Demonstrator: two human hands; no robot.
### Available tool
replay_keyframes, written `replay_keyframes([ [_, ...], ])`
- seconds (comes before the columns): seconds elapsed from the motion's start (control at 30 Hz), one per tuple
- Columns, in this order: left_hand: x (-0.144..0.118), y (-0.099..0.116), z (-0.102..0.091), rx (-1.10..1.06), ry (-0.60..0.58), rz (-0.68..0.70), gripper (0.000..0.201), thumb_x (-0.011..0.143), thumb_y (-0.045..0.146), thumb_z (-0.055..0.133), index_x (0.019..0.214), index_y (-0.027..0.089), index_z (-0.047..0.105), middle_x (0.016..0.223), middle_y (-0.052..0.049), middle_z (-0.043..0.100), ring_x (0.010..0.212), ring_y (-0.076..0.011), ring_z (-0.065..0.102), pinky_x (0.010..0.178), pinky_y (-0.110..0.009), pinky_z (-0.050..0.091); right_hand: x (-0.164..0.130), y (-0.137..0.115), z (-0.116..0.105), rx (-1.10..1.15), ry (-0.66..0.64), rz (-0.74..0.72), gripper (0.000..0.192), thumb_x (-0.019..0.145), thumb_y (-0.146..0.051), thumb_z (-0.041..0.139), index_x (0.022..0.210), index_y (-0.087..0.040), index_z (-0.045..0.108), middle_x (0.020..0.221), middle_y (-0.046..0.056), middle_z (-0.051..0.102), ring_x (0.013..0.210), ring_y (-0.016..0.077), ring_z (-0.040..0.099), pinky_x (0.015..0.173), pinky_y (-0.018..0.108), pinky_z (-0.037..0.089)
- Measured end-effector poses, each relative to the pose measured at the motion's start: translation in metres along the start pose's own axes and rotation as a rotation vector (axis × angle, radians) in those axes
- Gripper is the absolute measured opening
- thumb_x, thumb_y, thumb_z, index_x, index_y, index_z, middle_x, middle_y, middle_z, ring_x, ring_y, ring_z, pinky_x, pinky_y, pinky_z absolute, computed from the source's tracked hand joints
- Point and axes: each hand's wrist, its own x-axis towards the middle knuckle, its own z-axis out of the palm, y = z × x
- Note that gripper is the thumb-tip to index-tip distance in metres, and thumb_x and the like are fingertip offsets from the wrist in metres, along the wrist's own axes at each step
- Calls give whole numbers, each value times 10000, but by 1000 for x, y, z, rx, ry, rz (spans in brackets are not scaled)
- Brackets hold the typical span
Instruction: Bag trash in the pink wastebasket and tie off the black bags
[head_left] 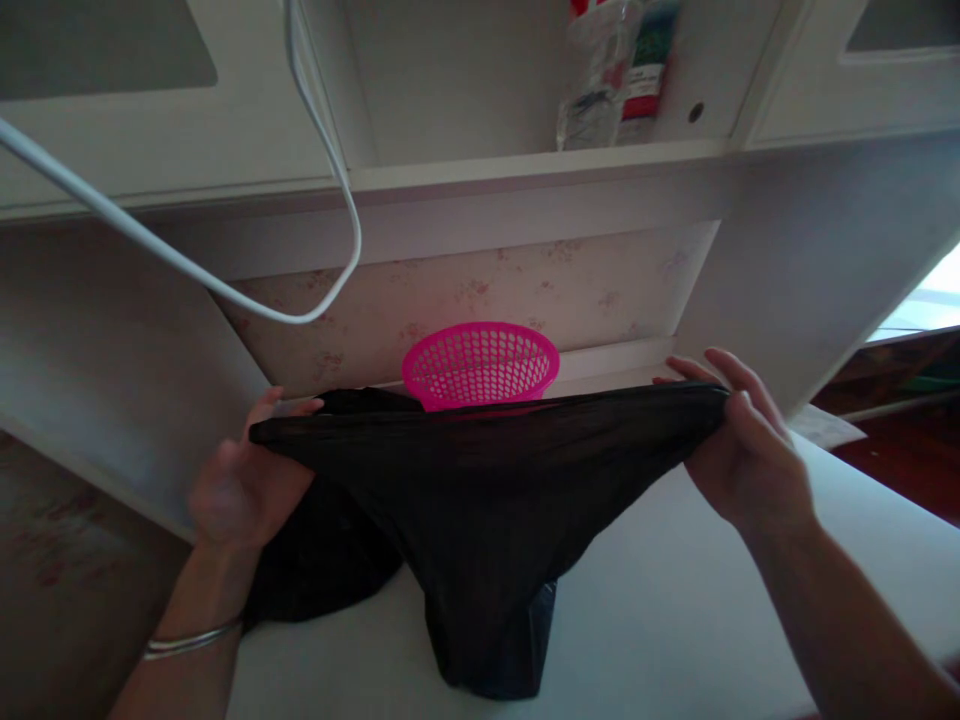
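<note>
Black bag (480,490) taut between both hands' fingers (739,400)

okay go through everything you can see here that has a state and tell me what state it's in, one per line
black plastic bag: stretched taut along its top edge, lower part hanging onto the white surface
left hand: gripping the bag's left end
right hand: gripping the bag's right end
pink mesh basket: upright, behind the bag; contents not visible
clear bottle: standing upright on the shelf
white cable: hanging slack in a loop
</note>
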Motion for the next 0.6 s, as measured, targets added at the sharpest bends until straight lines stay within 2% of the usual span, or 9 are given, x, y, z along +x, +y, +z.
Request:
replay_keyframes([
  [0.03,-3,-7,-1,10,-23,-6,754,589,562,943,1257,287,725,1247,-66,788,1116,-292,733,869,-380,653,-5,6,-1,29,-56,43,653,650,-513,953,1251,-366,744,1312,16,763,1137,219,745,853,296,657],
  [0.1,-5,-24,-3,69,5,-28,786,490,432,1029,1210,283,750,1221,-57,803,1097,-283,744,901,-367,644,-15,21,-3,58,-122,173,807,605,-523,973,1349,-415,679,1430,11,702,1244,266,706,929,375,651],
  [0.17,-3,-37,-2,122,60,-41,604,475,270,1030,1027,256,786,1041,-33,838,958,-256,773,877,-347,648,-20,35,-3,34,-119,318,783,582,-488,989,1305,-388,706,1338,27,757,1176,302,740,932,435,652],
  [0.23,1,-41,1,94,139,-10,424,514,196,982,878,248,771,887,-3,834,825,-236,773,828,-346,660,-21,43,-2,-13,-64,388,649,570,-438,1001,1164,-321,768,1187,42,814,1067,318,775,930,473,654],
  [0.33,4,-29,12,-2,301,29,219,670,187,867,846,229,744,831,11,824,741,-209,757,819,-351,667,-16,39,1,-54,0,364,475,565,-411,1006,969,-272,798,1045,35,838,964,301,794,908,445,667],
  [0.43,4,-9,22,-56,373,39,74,818,238,768,846,194,716,801,18,815,738,-185,755,944,-377,641,-8,22,3,-33,-10,263,367,608,-464,979,867,-278,796,933,17,838,925,288,803,866,405,680],
  [0.5,2,2,26,-72,392,47,140,894,320,712,828,198,699,782,37,808,761,-172,754,996,-373,622,-1,12,1,-10,-31,202,297,675,-479,940,828,-273,792,867,25,831,951,294,803,873,396,673],
  [0.6,2,11,26,-43,398,18,230,969,393,649,838,215,710,783,49,813,782,-168,753,942,-334,642,10,2,-5,10,-64,177,229,780,-474,863,860,-268,801,891,49,833,986,293,797,895,401,657],
])
